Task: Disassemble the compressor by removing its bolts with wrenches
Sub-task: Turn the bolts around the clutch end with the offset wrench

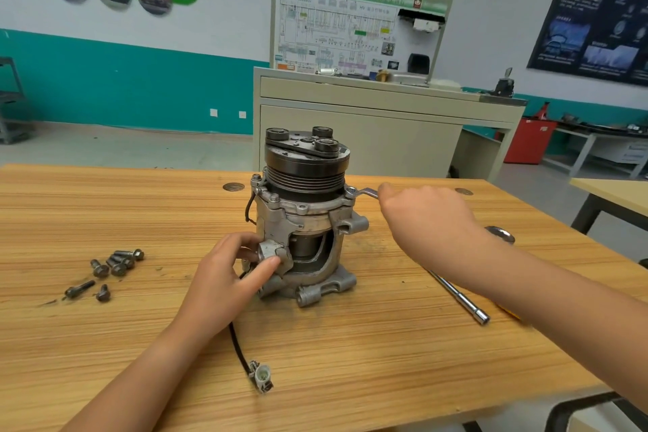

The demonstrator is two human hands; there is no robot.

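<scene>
Looking down at the wooden table [350,344], we find nearest to us a pale plug [261,375] on the end of a black cable [238,347] that runs up toward the compressor. Just beyond it our left hand [228,277] grips a lug low on the left side of the compressor [305,221], thumb and fingers curled round the metal. To the right a slim steel bar [459,298] lies flat on the wood, its far end passing under our right forearm. Off to the left, well apart from the machine, loose bolts [112,265] lie scattered. The compressor itself stands upright near the middle of the table, its dark grooved pulley [305,165] on top. Our right hand [424,217] is clenched round the handle of a wrench [364,192], whose far end sits on a bolt [350,191] at the upper right flange, just under the pulley. Behind that wrist we glimpse a shiny round piece [499,233], perhaps the head of another tool, though most of it is hidden. Farther back stands a grey cabinet [350,123] carrying a wiring board [350,28], against a white and teal wall [140,81].
</scene>
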